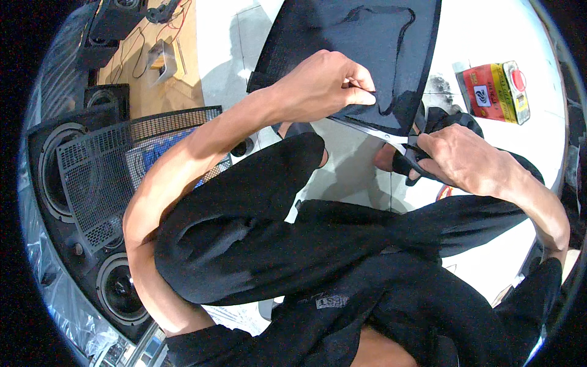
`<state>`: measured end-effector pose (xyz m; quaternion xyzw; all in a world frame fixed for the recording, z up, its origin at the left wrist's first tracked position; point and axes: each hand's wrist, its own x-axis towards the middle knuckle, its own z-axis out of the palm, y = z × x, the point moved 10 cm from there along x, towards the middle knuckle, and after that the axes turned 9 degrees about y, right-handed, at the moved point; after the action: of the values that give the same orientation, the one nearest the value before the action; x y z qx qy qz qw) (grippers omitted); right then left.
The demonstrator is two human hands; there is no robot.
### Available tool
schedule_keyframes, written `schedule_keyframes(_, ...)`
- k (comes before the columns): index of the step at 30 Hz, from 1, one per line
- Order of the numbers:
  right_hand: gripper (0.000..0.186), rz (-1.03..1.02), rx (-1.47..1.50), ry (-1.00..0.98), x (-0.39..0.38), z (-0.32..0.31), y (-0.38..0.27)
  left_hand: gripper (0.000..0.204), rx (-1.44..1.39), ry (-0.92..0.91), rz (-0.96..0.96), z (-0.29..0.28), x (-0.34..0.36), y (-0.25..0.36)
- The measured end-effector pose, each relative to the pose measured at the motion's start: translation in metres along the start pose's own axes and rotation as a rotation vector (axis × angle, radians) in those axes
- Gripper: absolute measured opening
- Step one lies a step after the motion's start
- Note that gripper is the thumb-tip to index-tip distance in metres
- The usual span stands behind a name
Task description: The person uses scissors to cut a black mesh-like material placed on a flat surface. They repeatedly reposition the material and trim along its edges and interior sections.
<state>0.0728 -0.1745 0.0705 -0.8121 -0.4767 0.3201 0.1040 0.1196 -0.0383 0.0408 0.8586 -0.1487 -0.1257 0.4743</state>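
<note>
A piece of black cloth (pixel 373 55) with a thin, dark, curving strip or thread on it spreads out in front of me. Over its near part is my left hand (pixel 333 85), thumb and fingers pinched together; what lies between the fingertips is too small to make out. My right hand (pixel 468 159) grips a pair of scissors (pixel 400 139) by the black handles. Their metal blades point left along the cloth's near edge, below my left hand. Some bunched black fabric (pixel 455 121) sits just beyond my right hand.
A red and yellow can (pixel 495 92) with a red cap stands at the right on the pale floor. Along the left are large speakers (pixel 122 287), a black mesh grille (pixel 95 183) and a wooden board (pixel 177 92) with wires and a clear container (pixel 162 64). My crossed legs fill the middle.
</note>
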Motion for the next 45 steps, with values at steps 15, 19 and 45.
schedule_keyframes(15, 0.020, -0.010, -0.004, 0.043, 0.018, 0.000, -0.005, 0.025, 0.019, 0.106, 0.080, -0.003, 0.001, -0.007)
schedule_keyframes(19, 0.024, 0.072, 0.045, 0.025, 0.006, -0.005, -0.002, 0.025, -0.034, 0.092, 0.078, -0.004, 0.007, -0.003)
schedule_keyframes(45, 0.026, 0.045, 0.054, -0.054, 0.036, -0.005, -0.010, 0.025, -0.012, 0.127, 0.030, -0.015, 0.010, -0.013)
